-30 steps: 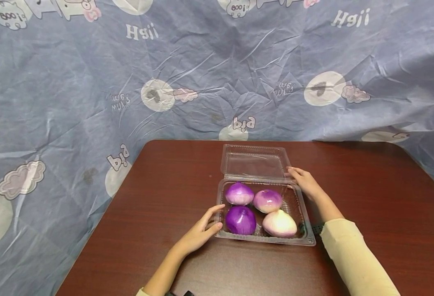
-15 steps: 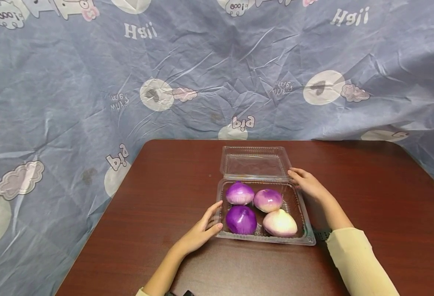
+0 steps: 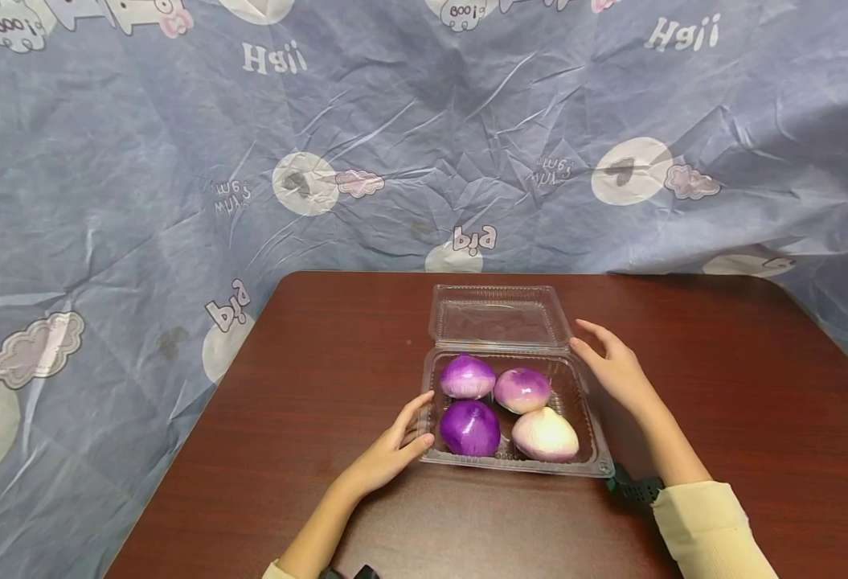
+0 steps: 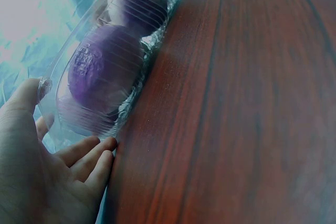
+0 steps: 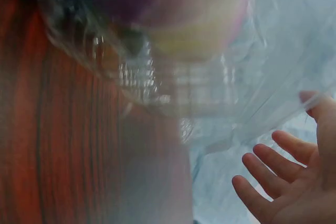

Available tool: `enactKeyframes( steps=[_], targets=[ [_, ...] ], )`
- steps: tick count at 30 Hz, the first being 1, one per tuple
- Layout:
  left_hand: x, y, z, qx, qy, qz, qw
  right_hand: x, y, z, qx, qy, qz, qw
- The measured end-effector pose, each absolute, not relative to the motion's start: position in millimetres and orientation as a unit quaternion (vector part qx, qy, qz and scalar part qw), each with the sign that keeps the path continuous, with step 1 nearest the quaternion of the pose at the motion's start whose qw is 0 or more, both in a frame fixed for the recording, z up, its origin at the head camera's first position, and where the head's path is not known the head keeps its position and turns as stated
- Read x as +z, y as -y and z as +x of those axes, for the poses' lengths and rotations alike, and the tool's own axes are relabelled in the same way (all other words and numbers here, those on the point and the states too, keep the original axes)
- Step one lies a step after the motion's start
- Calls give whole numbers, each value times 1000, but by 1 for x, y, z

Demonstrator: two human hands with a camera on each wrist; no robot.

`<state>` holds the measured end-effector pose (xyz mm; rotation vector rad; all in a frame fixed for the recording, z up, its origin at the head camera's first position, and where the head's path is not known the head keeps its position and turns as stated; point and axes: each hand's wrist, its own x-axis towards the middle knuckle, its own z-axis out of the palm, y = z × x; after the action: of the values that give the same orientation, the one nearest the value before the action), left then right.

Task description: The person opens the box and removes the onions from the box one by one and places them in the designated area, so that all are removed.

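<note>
In the head view, a clear plastic clamshell box (image 3: 597, 434) lies on the table with its lid (image 3: 496, 322) folded back. Inside sit a dark purple onion (image 3: 470, 429), a purple-and-white onion (image 3: 468, 377), a glossy purple-topped onion (image 3: 522, 391) and a whitish onion (image 3: 545, 435). My left hand (image 3: 387, 458) rests at the box's left side; in the left wrist view its thumb (image 4: 26, 95) touches the rim and its relaxed fingers lie against the wall. My right hand (image 3: 615, 370) is spread beside the hinge at the right, its thumb tip close to the edge; contact is unclear.
The dark red-brown table (image 3: 322, 346) extends around the box. A blue printed cloth (image 3: 409, 121) hangs behind it. A dark strap (image 3: 637, 486) is at my right wrist, close to the box's front right corner.
My right hand has shifted slightly right from the lid's edge and its fingers have spread apart. My left hand, the box and the onions stay almost as they were.
</note>
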<state>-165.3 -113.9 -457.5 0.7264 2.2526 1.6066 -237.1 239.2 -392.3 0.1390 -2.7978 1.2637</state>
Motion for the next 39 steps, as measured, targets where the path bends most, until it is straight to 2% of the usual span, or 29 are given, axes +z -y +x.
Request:
enactKeyframes(
  steps=[8,16,24,33,39],
  targets=[
    [-457,115,-165,554,-782,248,143,-384,-222,-207,419,896,87,122],
    [-429,111,-157,554,-781,240,159,-389,-208,-179,392,893,127,178],
    [-453,114,-165,556,-781,243,145,-401,-200,-155,336,908,145,204],
    [-459,114,-167,559,-782,240,136,-414,-191,-142,322,915,178,165],
    [-459,113,-166,563,-779,239,138,-419,-188,-139,289,919,197,180]
  ],
)
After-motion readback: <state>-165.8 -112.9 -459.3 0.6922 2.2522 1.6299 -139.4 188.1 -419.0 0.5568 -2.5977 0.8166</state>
